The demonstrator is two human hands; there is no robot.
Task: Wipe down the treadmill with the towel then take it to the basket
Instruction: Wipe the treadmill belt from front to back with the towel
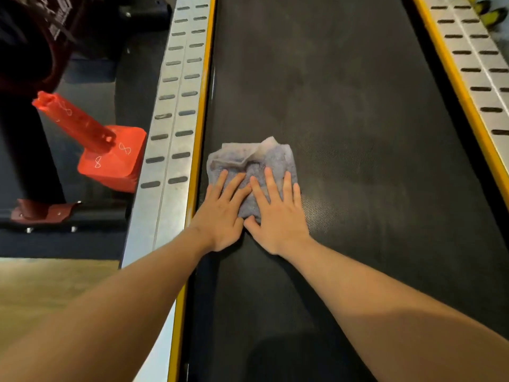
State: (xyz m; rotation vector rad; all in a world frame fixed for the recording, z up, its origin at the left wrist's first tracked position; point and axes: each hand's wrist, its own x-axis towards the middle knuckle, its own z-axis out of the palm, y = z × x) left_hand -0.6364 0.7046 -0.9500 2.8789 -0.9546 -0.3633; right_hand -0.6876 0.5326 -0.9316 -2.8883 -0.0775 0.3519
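Observation:
A crumpled grey towel (252,161) lies on the black treadmill belt (344,106), close to the belt's left side. My left hand (223,213) and my right hand (278,213) rest flat on the near half of the towel, side by side, fingers spread and pointing away from me, pressing it onto the belt. The far half of the towel shows beyond the fingertips. No basket is in view.
Silver slotted side rails with yellow edging run along the belt on the left (173,111) and right (473,64). A red machine part (110,150) and dark equipment stand on the floor to the left. Wood flooring (49,288) shows at the lower left.

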